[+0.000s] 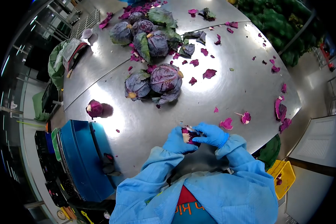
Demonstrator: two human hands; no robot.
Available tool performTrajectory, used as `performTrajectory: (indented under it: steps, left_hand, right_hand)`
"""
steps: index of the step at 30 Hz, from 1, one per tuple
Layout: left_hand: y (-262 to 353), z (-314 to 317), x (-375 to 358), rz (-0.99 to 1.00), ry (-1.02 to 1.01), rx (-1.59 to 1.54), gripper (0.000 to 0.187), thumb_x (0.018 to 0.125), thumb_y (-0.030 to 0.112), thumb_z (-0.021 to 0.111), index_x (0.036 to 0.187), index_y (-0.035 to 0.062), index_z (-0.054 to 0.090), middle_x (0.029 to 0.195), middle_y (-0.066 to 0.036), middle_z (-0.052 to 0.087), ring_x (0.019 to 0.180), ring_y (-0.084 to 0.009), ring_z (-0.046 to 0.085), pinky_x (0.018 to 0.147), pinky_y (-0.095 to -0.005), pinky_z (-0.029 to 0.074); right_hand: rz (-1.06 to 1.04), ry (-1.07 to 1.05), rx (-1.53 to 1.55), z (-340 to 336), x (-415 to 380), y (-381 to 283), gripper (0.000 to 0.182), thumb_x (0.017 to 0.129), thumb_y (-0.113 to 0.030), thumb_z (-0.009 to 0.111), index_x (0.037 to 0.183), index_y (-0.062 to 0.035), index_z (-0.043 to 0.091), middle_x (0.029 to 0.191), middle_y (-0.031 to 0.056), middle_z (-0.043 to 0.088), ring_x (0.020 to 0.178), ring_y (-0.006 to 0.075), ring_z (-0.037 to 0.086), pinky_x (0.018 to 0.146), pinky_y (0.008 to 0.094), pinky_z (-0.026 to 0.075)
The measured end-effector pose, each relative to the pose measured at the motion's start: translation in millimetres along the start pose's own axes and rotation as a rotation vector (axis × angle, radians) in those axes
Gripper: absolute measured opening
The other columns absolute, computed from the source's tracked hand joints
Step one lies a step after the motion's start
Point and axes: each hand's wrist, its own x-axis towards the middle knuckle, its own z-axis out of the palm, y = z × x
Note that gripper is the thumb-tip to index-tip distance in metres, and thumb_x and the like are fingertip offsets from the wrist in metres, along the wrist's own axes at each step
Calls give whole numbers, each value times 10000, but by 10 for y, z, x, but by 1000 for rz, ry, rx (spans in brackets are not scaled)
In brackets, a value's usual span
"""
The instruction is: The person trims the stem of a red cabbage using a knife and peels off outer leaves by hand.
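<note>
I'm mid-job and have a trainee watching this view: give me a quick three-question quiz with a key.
1. True or false: the right hand is bare.
2. What is the left hand holding?
A) a plastic bag
B) a purple cabbage
C) a metal bowl
3. Fill in: the yellow crate is on the person's ____ side.

Key: 1. False, it wears a blue glove; 2. B; 3. right.

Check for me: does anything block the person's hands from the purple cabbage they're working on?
Nothing visible does, apart from the blue gloves themselves. The left hand grips the purple cabbage, and the right hand is close at its other side; whether it holds a tool is unclear.
</note>
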Motion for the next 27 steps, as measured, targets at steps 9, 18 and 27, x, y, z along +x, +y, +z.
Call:
performTrajectory:
  steps: [9,18,27]
  left_hand:
    - [31,-82,114,-214,58,115,647,606,315,856,1106,17,572,998,-146,637,921,-239,627,873,-368,486]
    - [-500,-216,-429,-36,78,-344,1182,515,252,938,1438,-13,249,1352,-155,460,1247,-259,472,1057,-385,387]
    - [-768,-155,-806,242,14,-236,1166,550,191,936,1472,76,231,1405,-119,419,1292,-260,435,1086,-405,347]
  right_hand:
    - [-250,513,-441,258,-220,202,403,786,-195,702,1173,-131,613,770,72,622,619,217,613,549,324,505]
    - [409,1059,31,279,-614,831,160,851,-122,679,986,-45,642,688,8,492,639,77,447,596,245,418]
    - [443,328,317,363,-230,155,530,787,-316,776,1202,-33,608,890,26,630,805,125,574,722,267,489]
